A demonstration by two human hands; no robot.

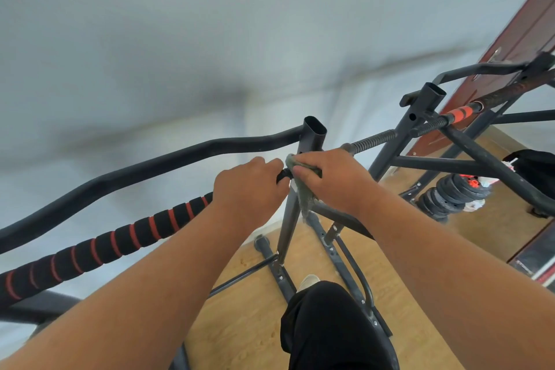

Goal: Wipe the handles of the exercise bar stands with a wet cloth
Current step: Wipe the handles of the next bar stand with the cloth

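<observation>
At centre frame, the left hand (pixel 246 186) grips the end of the black-and-red foam handle (pixel 99 245), which runs off to the lower left. The right hand (pixel 333 180) clutches a grey-green cloth (pixel 304 200) against the stand's upright post (pixel 289 219), just beside it.

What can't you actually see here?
- Head view: handle end under the left hand, hidden by its fingers.
- Most of the cloth, covered by the right hand; wetness unreadable.
- Striped foam handle, cut off by the left edge.
</observation>
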